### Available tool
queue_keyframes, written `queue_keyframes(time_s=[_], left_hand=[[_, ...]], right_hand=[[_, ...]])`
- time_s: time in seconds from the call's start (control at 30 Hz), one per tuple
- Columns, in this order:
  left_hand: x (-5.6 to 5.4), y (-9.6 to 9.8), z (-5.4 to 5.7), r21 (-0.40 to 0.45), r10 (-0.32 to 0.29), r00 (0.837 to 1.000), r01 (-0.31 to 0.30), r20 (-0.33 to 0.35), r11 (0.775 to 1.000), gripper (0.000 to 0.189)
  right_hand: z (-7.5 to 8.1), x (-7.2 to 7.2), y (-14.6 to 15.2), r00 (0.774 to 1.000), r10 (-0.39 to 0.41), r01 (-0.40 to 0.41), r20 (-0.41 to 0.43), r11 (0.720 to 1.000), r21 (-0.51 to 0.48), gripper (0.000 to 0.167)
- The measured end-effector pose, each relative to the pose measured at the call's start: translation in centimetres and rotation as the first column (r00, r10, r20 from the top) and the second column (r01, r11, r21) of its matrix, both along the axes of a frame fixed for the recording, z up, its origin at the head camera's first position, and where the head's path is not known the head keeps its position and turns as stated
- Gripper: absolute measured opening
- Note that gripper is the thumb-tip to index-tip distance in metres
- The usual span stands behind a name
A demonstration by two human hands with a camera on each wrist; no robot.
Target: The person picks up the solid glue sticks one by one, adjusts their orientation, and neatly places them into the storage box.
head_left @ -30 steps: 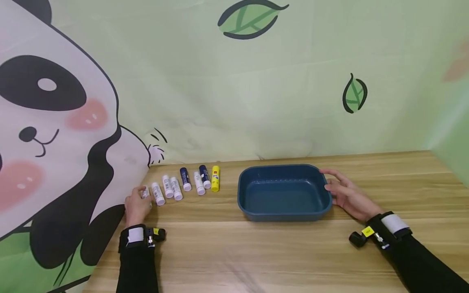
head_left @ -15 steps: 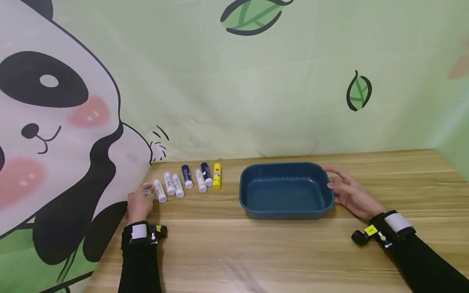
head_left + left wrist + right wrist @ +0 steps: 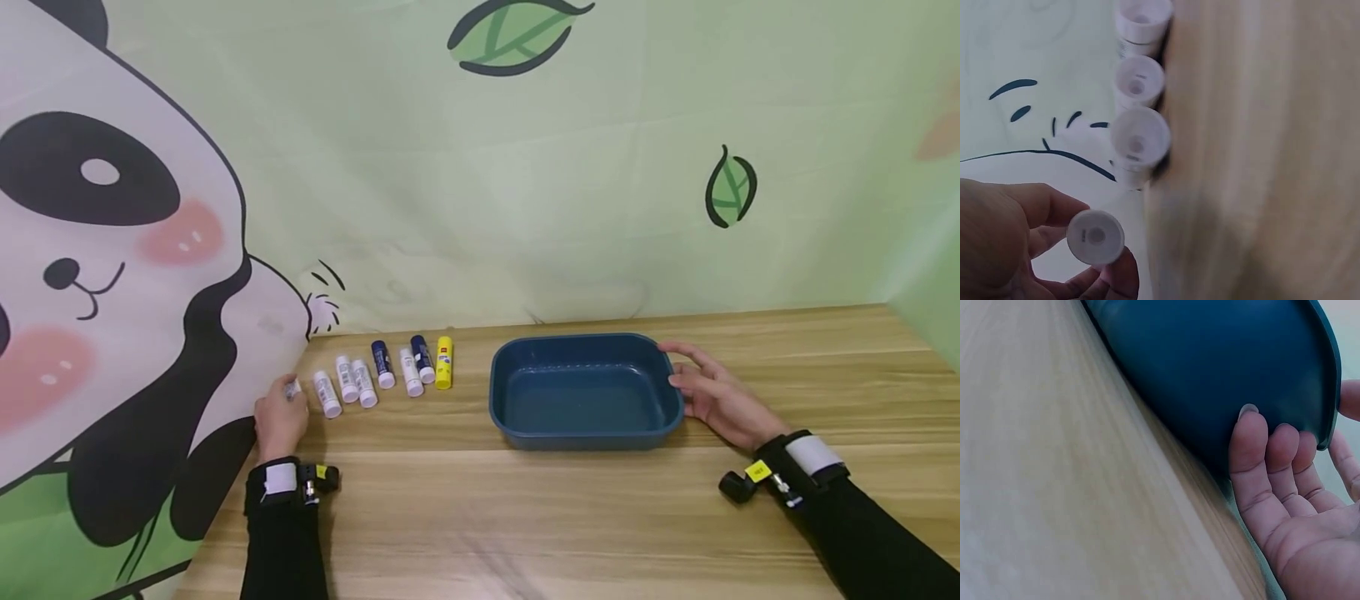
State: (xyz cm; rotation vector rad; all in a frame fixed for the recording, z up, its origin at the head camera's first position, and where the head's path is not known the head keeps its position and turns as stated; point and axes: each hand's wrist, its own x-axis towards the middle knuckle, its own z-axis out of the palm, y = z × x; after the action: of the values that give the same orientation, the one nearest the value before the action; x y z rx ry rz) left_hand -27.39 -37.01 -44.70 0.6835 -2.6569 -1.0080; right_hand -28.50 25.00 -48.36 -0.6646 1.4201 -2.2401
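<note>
My left hand pinches a white glue stick between thumb and fingers, its round end turned toward the left wrist view. In the head view the fingers cover most of that stick. Just right of it lies another white glue stick, first in a row of white, dark blue and yellow ones. My right hand holds the right end of a dark blue rectangular basin. In the right wrist view several fingertips rest against the basin's outer wall, with another finger at its rim. Nothing lies inside the basin.
The row includes dark blue glue sticks and ends at a yellow glue stick. A green backdrop with a printed panda rises behind and left of the wooden table.
My left hand has shifted slightly left with its glue stick, widening the gap to the row. The right hand and the basin have stayed in place.
</note>
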Motion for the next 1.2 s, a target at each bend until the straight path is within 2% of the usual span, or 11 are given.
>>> queue_keyframes(time_s=[0.13, 0.3, 0.43, 0.6, 0.87, 1.0, 1.1, 1.2], left_hand=[[0.0, 0.0, 0.7, 0.026, -0.029, 0.998, 0.030, -0.059, 0.999, 0.051], [-0.2, 0.5, 1.9, 0.122, -0.063, 0.996, 0.070, -0.058, 0.990, 0.054], [-0.1, 1.4, 3.2, 0.206, -0.092, 0.993, 0.105, -0.070, 0.973, 0.056], [0.0, 2.9, 4.6, 0.328, -0.134, 0.981, 0.173, -0.140, 0.929, 0.057], [0.2, 5.8, 6.6, 0.393, -0.244, 0.945, 0.313, -0.217, 0.865, 0.057], [0.0, 7.1, 6.8, 0.412, -0.289, 0.931, 0.359, -0.224, 0.838, 0.057], [-0.3, 7.9, 6.7, 0.413, -0.314, 0.924, 0.378, -0.216, 0.829, 0.056], [-0.5, 8.6, 6.4, 0.428, -0.342, 0.914, 0.404, -0.217, 0.809, 0.055]], right_hand=[[0.1, 0.0, 0.0, 1.000, -0.003, 0.003, -0.001, 1.000, 0.003, 0.047], [0.1, 0.0, 0.1, 1.000, -0.010, 0.010, 0.003, 1.000, 0.010, 0.046], [0.1, 0.1, 0.1, 1.000, -0.010, 0.009, 0.003, 1.000, 0.013, 0.047], [0.0, 0.1, 0.2, 1.000, -0.011, 0.011, -0.004, 1.000, 0.017, 0.047], [0.0, -0.1, 0.1, 1.000, -0.005, 0.005, -0.014, 1.000, 0.019, 0.047], [-0.1, -0.1, 0.1, 1.000, -0.002, 0.002, -0.017, 1.000, 0.016, 0.047], [-0.1, -0.2, 0.1, 1.000, 0.002, -0.002, -0.016, 1.000, 0.013, 0.048], [-0.2, -0.2, 0.2, 1.000, 0.005, -0.005, -0.014, 1.000, 0.007, 0.048]])
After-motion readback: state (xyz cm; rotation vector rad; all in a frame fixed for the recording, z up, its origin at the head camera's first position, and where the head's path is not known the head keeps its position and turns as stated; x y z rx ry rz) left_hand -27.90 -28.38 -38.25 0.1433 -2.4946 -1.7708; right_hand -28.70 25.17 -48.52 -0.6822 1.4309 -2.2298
